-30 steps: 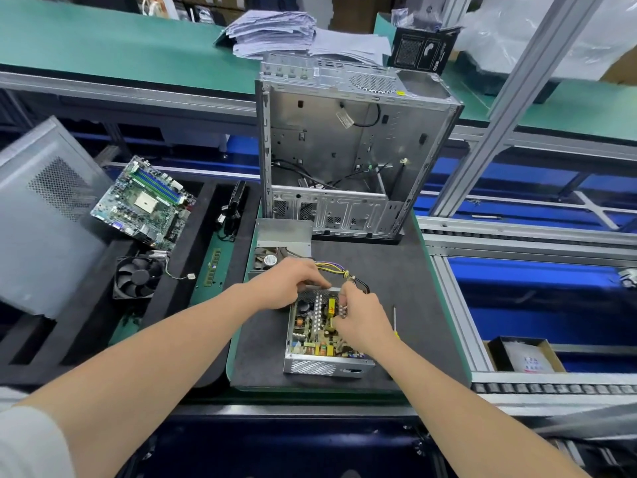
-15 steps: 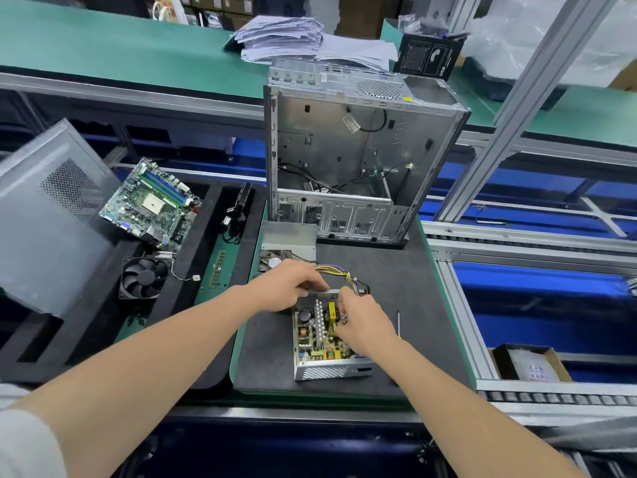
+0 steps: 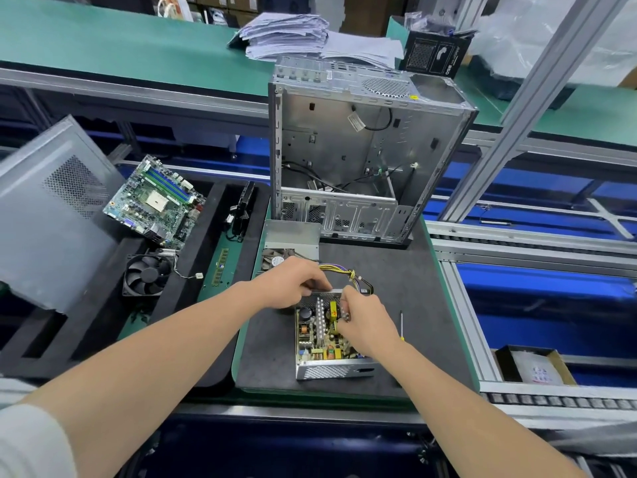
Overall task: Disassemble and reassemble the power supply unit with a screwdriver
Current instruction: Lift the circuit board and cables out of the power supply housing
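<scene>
The power supply unit lies open on the dark mat, its circuit board exposed. My left hand grips the far rim of its metal housing. My right hand reaches in from the right and pinches a part at the housing's right side; what exactly it pinches is hidden by the fingers. A yellow and black cable bundle runs out of the far end. The screwdriver lies on the mat just right of my right hand, untouched. The unit's cover with its fan sits behind my left hand.
An empty computer case stands upright behind the mat. To the left, black foam trays hold a motherboard, a cooler fan and a RAM stick; a grey side panel leans there. A cardboard box sits at right.
Both hands stay at the far end of the power supply unit with only small finger shifts. The view has shifted slightly.
</scene>
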Available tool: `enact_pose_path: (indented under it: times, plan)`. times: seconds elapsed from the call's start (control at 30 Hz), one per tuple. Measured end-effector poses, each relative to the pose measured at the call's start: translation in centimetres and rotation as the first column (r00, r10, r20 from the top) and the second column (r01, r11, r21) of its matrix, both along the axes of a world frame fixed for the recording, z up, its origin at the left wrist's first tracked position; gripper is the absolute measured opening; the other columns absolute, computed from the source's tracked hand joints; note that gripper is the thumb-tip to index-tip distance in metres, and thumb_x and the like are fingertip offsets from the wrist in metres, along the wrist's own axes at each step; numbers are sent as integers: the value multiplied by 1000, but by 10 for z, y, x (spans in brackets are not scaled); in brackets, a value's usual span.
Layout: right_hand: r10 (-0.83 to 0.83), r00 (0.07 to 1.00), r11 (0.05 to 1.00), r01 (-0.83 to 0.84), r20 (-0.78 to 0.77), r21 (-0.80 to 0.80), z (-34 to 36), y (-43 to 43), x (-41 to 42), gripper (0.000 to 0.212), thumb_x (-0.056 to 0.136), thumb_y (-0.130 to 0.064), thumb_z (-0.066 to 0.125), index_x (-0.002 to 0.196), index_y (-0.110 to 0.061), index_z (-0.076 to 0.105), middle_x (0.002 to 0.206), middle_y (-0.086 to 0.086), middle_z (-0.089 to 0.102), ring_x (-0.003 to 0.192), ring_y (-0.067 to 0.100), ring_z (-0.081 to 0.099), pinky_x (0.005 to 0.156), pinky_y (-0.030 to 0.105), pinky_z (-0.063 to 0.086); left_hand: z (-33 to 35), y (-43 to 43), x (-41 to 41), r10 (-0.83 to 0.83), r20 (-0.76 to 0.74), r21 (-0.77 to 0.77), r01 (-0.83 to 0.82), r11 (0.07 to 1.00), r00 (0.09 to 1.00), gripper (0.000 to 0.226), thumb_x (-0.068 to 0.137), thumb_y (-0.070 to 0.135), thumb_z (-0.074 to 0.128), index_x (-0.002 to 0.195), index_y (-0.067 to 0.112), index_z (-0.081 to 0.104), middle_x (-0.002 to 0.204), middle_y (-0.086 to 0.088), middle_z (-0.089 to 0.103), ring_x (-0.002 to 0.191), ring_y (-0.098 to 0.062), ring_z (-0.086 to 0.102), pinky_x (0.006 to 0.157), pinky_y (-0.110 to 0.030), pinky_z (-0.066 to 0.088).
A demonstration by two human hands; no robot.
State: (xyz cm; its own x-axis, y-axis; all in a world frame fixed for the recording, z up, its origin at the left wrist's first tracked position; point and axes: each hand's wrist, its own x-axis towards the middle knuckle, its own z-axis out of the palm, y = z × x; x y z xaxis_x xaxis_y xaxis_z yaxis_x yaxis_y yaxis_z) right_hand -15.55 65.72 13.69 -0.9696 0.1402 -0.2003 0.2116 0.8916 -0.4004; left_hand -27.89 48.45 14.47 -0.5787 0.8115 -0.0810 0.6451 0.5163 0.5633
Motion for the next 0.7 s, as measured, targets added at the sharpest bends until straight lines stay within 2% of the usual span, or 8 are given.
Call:
enact_pose_path:
  times: [0.13,0.23,0.37,0.47,0.53,0.57,0.63,0.7]
  plan:
    - [15,1000,1000,-15,-18,-22,0,1,0,21,90,-8,61,93,-20,44,83,5,57,72,29,51,62,38,45,1,0,1,13,9,-2,-13,1000,1000,44,90,-11,66,120,20,76,113,7,70,101,-7,65,94,-23,54]
    - [50,998,997,-52,-33,-60,-4,6,3,21,92,-9,59,90,-19,41,79,5,56,67,28,46,67,42,49,3,2,0,13,18,-14,-13,1000,1000,43,90,-11,65,120,17,76,114,5,71,101,-8,65,93,-22,53]
    - [54,998,990,-52,16,-129,-1,16,5,24,95,-26,65,89,-23,42,78,3,61,63,20,51,63,38,47,7,4,-2,0,9,-33,1,999,1000,39,93,-7,60,119,17,76,115,5,73,103,-8,66,91,-19,51]
    - [-162,973,977,135,-167,-164,10,24,-5,32,87,-43,70,85,-27,43,75,-2,65,67,19,59,61,35,49,9,7,0,29,-23,-14,-29,999,999,47,90,-12,48,113,16,77,113,2,74,103,-12,66,95,-29,54]
    - [-232,931,972,213,-281,-99,17,33,-16,34,86,-48,71,96,-31,43,90,-6,62,76,21,60,66,38,50,9,9,2,52,-51,22,-51,998,997,51,86,-16,44,111,14,77,112,0,74,103,-14,67,95,-33,56]
    - [-228,934,974,220,-276,-61,20,37,-21,39,86,-51,72,106,-33,44,103,-6,57,81,22,58,69,39,48,10,10,3,59,-54,47,-56,997,997,52,85,-18,42,111,13,76,113,-1,73,104,-16,67,96,-34,56]
    - [-182,971,983,176,-157,-51,22,44,-30,50,86,-57,72,123,-32,50,116,-4,51,92,24,57,77,41,50,13,13,5,55,-50,88,-51,995,997,55,84,-20,38,114,12,73,114,-3,71,104,-16,66,96,-36,55]
    - [-125,989,989,118,-80,-89,20,47,-34,36,89,-55,71,108,-26,63,103,-3,63,95,24,62,80,42,54,16,17,7,44,-72,109,-36,993,996,57,85,-20,37,116,14,70,117,0,65,104,-13,61,97,-33,52]
